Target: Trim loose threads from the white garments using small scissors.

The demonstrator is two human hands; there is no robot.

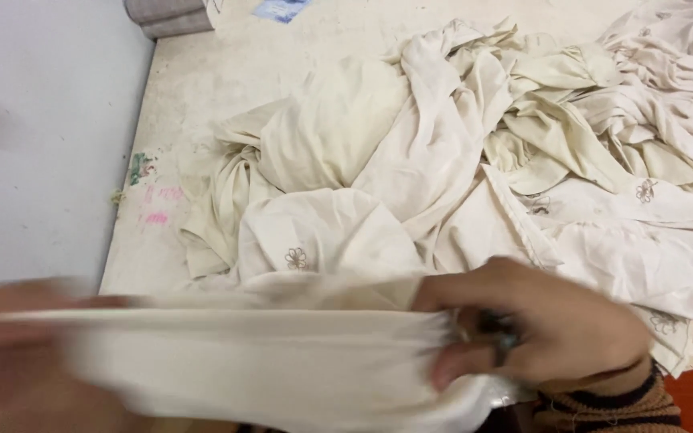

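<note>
- Stretched taut across the bottom of the view, a cream cloth piece [282,361] runs between two hands, its top edge pulled into a straight line.
- At the cloth's right end, the right hand [539,329] is closed around it, fingers curled over the bunched edge; a small dark object sits inside the grip, too hidden to identify.
- A brown knit cuff [611,401] with dark stripes covers that wrist.
- At the left end, the left hand [10,353] is a motion blur; it meets the cloth, but how far it is closed cannot be told.
- Just behind the cloth, a large heap of cream fabric [475,160] with small embroidered flowers sprawls over a stained pale worktable [226,64].
- A grey floor [34,160] lies beyond the table's left edge.
</note>
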